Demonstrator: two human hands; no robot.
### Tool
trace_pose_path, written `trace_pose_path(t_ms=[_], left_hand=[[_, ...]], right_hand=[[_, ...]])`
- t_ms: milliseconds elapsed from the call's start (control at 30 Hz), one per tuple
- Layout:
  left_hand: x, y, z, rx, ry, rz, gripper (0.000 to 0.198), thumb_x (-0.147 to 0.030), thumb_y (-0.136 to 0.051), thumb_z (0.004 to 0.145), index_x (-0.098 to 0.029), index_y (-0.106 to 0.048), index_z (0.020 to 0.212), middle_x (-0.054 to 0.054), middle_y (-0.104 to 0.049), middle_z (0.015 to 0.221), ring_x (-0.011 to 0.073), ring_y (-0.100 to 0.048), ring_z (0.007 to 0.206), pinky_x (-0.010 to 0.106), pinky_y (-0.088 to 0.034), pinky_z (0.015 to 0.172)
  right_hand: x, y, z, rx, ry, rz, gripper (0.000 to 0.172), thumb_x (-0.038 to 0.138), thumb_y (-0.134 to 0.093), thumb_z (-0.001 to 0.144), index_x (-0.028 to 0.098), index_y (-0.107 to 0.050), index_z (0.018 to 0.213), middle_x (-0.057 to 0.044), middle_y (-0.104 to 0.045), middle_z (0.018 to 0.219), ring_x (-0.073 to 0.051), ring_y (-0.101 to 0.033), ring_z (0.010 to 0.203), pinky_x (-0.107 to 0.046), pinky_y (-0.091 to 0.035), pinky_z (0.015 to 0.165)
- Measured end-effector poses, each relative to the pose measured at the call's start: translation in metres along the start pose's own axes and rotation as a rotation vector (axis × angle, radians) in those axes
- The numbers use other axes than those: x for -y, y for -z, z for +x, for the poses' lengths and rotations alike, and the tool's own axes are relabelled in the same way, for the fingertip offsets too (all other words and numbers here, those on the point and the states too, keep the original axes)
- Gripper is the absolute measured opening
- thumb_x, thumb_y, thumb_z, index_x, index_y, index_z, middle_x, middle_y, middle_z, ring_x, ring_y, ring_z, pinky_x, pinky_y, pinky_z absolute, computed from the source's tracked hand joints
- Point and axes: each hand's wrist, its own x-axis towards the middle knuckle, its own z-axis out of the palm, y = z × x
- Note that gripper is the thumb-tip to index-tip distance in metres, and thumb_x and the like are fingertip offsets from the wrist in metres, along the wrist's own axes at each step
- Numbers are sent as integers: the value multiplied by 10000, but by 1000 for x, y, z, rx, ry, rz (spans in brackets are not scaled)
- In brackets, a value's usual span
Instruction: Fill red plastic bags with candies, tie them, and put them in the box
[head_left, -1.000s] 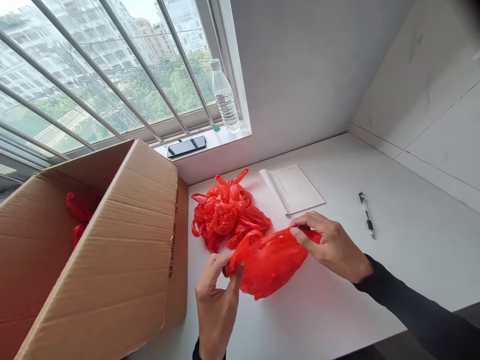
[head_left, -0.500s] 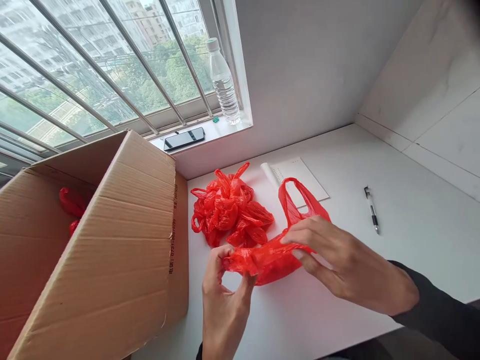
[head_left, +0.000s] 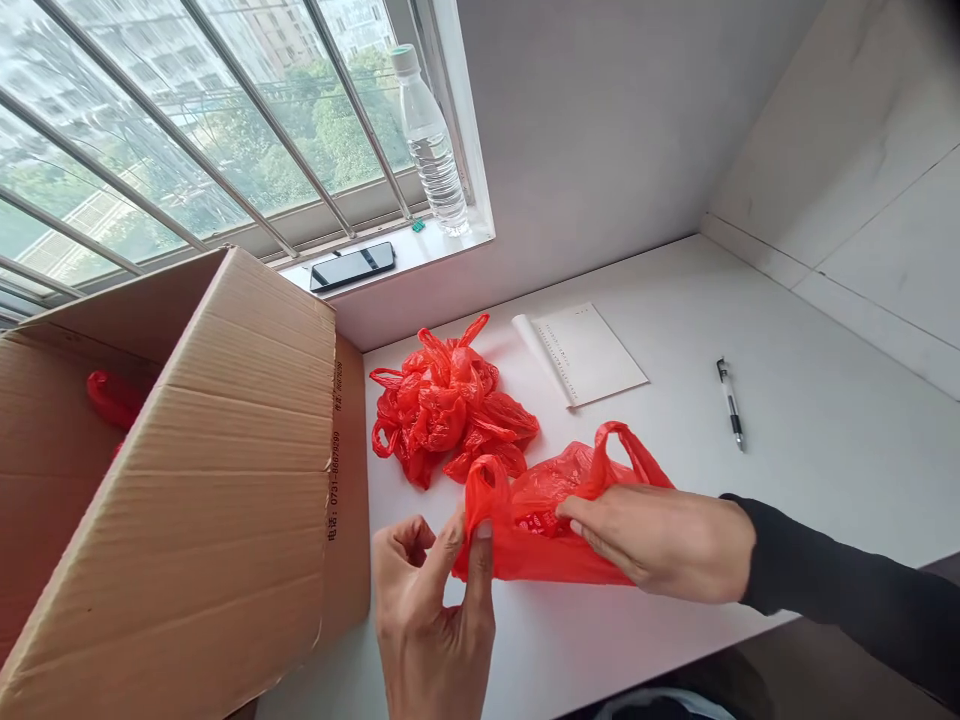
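At the upper left, a window point(head_left: 262, 110) with slanting metal bars point(head_left: 358, 109) looks out on leafy green trees point(head_left: 337, 130) and pale buildings point(head_left: 277, 40), its white sill point(head_left: 416, 258) bright with daylight. Beside it, a plain wall point(head_left: 600, 120) in shadowed grey runs toward pale, marble-veined tiles point(head_left: 885, 220) at the right, where thin dark joints show. Below both stretches a smooth white tabletop point(head_left: 825, 430).
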Motion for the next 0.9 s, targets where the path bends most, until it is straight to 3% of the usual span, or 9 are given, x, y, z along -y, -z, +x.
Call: trace_pose_path(t_ms=[100, 200, 300, 400, 567, 633, 800, 900], left_hand=[[-11, 4, -7, 87, 112, -76, 153, -335, -684, 910, -293, -815, 975, 12, -423, 750, 170, -431, 637, 264, -413, 542], [-19, 6, -12, 215, 319, -311, 183, -378, -672, 911, -275, -816, 956, -11, -507, 623, 155, -423, 552, 265, -387, 515], [-24, 6, -13, 297, 455, -523, 226, -437, -656, 903, -248, -780, 915, 25, -654, 729, 199, -579, 657, 292, -497, 639], [-28, 1, -9, 343, 541, -619, 265, -489, -681, 875, -243, -714, 967, 71, -701, 946, 246, -658, 856, 324, -549, 768], [-26, -14, -11, 251, 650, -669, 300, -487, -745, 848, -230, -590, 851, 16, -636, 832, 182, -627, 790, 270, -539, 745], [-22, -16, -15, 170, 685, -699, 303, -461, -763, 842, -244, -574, 938, 1, -644, 840, 163, -626, 762, 250, -540, 709], [-19, -8, -22, 167, 792, -817, 522, -404, -763, 818, -286, -517, 1263, 28, -719, 956, 198, -681, 819, 294, -582, 734], [-17, -4, -22, 118, 848, -824, 550, -320, -703, 827, -286, -512, 1342, 28, -716, 958, 201, -680, 834, 282, -574, 710]], right_hand=[[-8, -11, 14, 77, -62, -129, 161, 87, -509, 907, 212, -602, 946, -5, -599, 660, -165, -485, 481, -303, -305, 444], [-12, -14, 25, 63, -123, -189, 248, 82, -556, 883, 130, -598, 1122, -68, -661, 723, -210, -574, 531, -311, -349, 461], [-10, -12, 33, 26, -146, -253, 373, 28, -588, 817, 91, -564, 1184, -97, -683, 775, -238, -619, 591, -323, -384, 487], [-4, -16, 40, 5, -83, -305, 383, 10, -612, 784, 132, -579, 1146, -95, -692, 873, -247, -658, 732, -326, -443, 584], [-1, -32, 51, -27, -9, -393, 416, 19, -618, 783, 126, -576, 1183, -148, -670, 1116, -282, -630, 951, -354, -470, 696], [-4, -36, 52, -53, -6, -416, 407, 46, -598, 815, 117, -564, 1214, -163, -651, 1165, -291, -611, 978, -369, -470, 715], [-14, -38, 51, -78, -59, -426, 399, 96, -590, 847, 84, -534, 1242, -148, -668, 1024, -262, -623, 843, -350, -444, 646], [-14, -36, 47, -94, -97, -432, 395, 132, -556, 904, 65, -507, 1290, -130, -673, 944, -252, -630, 785, -342, -431, 616]])
